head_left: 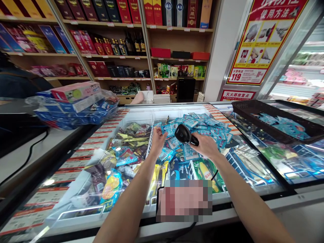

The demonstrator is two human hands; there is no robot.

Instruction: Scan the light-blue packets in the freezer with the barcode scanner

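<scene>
My left hand (157,141) pinches the edge of a small blue packet (169,129) above a freezer's glass top. Wrapped in my right hand (205,145) is a black barcode scanner (183,134), its head close to the packet's right side. A loose heap of similar blue packets (211,125) spreads over the glass behind and to the right of the scanner. Between my forearms, at the freezer's front edge, lies a dark-edged flat object (158,201), mostly blurred out. A thin black cable (215,175) shows beside my right forearm.
On the left, a plastic bag of blue packages (73,113) carries a pink-and-green box (76,91). A dark brown tray (255,130) with blue packets sits at right. Frozen goods (131,153) fill the freezer (138,105). Stocked shelves (106,54) stand behind.
</scene>
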